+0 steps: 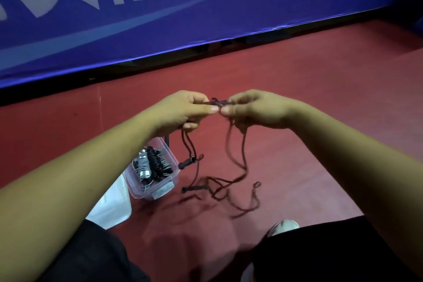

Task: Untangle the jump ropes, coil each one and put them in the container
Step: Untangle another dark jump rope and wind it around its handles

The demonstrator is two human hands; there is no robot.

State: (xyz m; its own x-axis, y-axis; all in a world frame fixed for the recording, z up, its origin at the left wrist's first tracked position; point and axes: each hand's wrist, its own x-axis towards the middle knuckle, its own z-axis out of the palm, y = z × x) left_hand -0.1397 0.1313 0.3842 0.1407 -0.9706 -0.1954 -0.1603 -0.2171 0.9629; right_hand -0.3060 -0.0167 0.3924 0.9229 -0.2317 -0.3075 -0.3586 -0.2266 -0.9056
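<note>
A dark brown jump rope (238, 160) hangs from both my hands and trails in loose tangles over the red floor. My left hand (183, 110) and my right hand (254, 109) meet in front of me, each pinching the rope at a small knot (218, 102) between them. One black handle (186, 163) dangles below my left hand; another black handle (194, 189) lies on the floor. A clear plastic container (170, 155) stands on the floor under my left forearm, with a coiled grey rope (143, 167) and a coiled black rope (158, 163) inside.
A blue banner wall (160, 18) with white lettering runs across the back. A white lid or sheet (114, 204) lies by the container. My black-clad knees (320, 254) and a light shoe tip (283, 226) fill the foreground.
</note>
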